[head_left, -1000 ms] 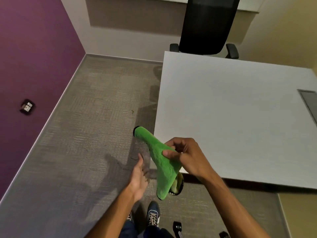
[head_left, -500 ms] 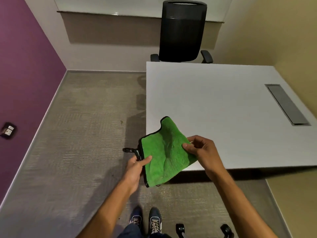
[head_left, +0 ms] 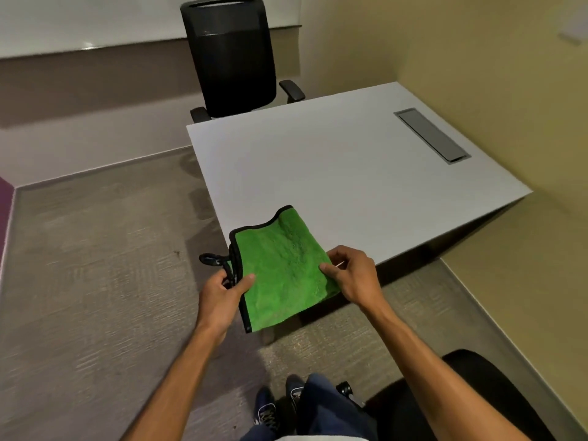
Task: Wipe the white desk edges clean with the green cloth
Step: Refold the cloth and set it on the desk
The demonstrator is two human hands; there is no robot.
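Observation:
A green cloth (head_left: 283, 268) with black trim is stretched flat in the air over the near left corner of the white desk (head_left: 343, 173). My left hand (head_left: 222, 294) pinches its left edge, where a black hanging loop sticks out. My right hand (head_left: 353, 275) pinches its right edge. The desk's near corner is hidden behind the cloth.
A black office chair (head_left: 232, 55) stands at the far side of the desk. A grey cable hatch (head_left: 431, 135) is set into the desk's right side. A second black chair seat (head_left: 461, 399) is at my lower right. Grey carpet lies to the left; a yellow wall runs along the right.
The cloth went from hanging bunched in my right hand to being spread flat between both hands; my left hand took hold of its left edge. The view swung right.

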